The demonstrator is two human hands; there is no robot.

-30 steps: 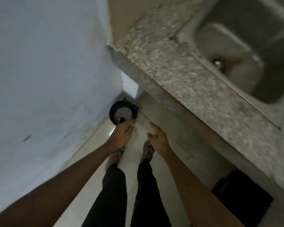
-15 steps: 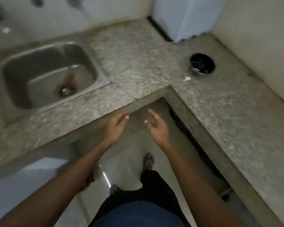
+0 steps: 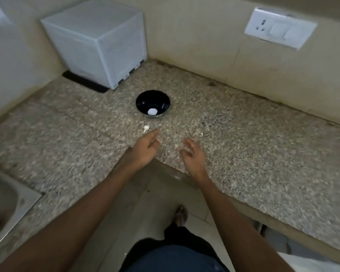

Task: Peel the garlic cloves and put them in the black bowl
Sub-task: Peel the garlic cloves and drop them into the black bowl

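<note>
A black bowl (image 3: 153,104) stands on the speckled granite counter (image 3: 243,138) near the inner corner, with one white peeled garlic clove (image 3: 152,111) inside it. A small pale garlic clove (image 3: 145,128) lies on the counter just in front of the bowl. My left hand (image 3: 145,148) hovers over the counter edge, fingers loosely curled, its fingertips close to that loose clove and holding nothing. My right hand (image 3: 193,154) is beside it to the right, fingers apart and empty.
A white plastic box (image 3: 98,40) sits in the back left corner on a dark mat. A socket and switch plate (image 3: 279,27) is on the wall at right. A steel sink (image 3: 4,203) is at the left edge. My legs and the tiled floor show below.
The view has swung from the floor bin past the sink to the counter corner. Both hands have come up from over the floor to the counter edge, near the bowl and loose clove.
</note>
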